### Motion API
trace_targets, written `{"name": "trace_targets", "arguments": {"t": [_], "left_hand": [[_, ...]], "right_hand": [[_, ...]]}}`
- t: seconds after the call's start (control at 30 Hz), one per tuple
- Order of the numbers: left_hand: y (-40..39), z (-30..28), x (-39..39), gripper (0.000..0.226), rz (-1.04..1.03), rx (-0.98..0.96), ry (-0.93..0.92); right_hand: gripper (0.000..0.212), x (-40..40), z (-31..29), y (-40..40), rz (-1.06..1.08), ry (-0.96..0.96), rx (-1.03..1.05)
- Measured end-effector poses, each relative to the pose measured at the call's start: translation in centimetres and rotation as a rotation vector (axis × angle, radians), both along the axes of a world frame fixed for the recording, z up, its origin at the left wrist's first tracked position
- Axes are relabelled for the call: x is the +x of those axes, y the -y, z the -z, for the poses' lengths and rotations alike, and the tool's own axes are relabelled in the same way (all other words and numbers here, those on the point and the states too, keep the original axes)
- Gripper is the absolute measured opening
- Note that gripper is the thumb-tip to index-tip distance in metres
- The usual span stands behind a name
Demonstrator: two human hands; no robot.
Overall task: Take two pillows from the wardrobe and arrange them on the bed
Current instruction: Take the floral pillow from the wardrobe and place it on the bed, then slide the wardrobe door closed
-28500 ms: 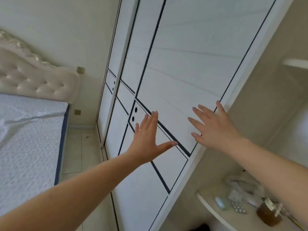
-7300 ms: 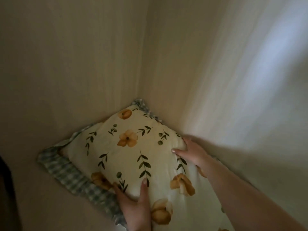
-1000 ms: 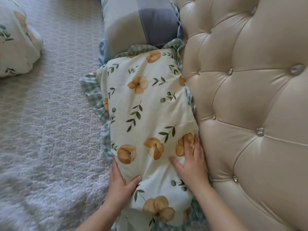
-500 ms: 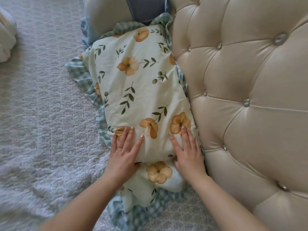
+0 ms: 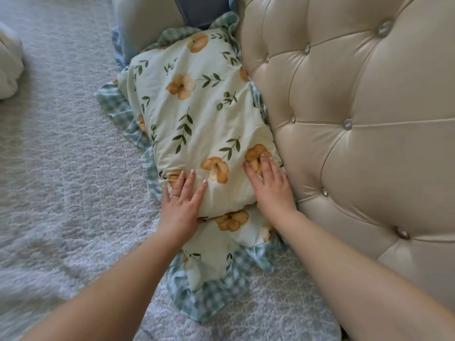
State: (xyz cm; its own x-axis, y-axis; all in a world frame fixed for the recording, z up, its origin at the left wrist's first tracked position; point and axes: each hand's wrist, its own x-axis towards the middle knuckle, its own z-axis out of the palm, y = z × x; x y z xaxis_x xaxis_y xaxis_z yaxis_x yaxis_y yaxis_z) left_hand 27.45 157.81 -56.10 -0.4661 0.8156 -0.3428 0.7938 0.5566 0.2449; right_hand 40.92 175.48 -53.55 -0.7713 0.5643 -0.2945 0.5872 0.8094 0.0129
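Head cam, both hands, left (image 5: 181,205) & right (image 5: 272,187), flat on floral pillow (image 5: 197,119)

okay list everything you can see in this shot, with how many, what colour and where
Floral pillow with green gingham frill: one, cream with orange flowers, against the headboard.
Blue and beige checked pillow: one, beyond the floral pillow, top edge.
White floral bundle: one, far left edge, mostly cut off.
Tufted padded headboard: one, cream, right side.
Textured bedspread: one, pale grey, covering the bed.
Ring: one, on the left hand.
Hands: left hand and right hand, flat on the floral pillow.
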Motion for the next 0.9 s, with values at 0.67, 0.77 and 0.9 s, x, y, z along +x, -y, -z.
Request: {"name": "trace_targets", "arguments": {"t": [0.67, 0.77, 0.9], "left_hand": [[6.7, -30.6, 9.6, 0.032, -0.074, 0.528, 0.802], [8.7, -34.1, 13.1, 0.031, 0.146, 0.512, 0.881], [11.7, -38.6, 18.0, 0.031, 0.407, 0.510, 0.992]], "right_hand": [[0.024, 17.7, -31.0, 17.7, 0.744, -0.991, -0.399], [0.028, 21.4, -35.2, 22.8, 0.834, -1.105, -0.262], [0.028, 26.2, -40.4, 30.9, 0.945, -1.204, -0.097]]}}
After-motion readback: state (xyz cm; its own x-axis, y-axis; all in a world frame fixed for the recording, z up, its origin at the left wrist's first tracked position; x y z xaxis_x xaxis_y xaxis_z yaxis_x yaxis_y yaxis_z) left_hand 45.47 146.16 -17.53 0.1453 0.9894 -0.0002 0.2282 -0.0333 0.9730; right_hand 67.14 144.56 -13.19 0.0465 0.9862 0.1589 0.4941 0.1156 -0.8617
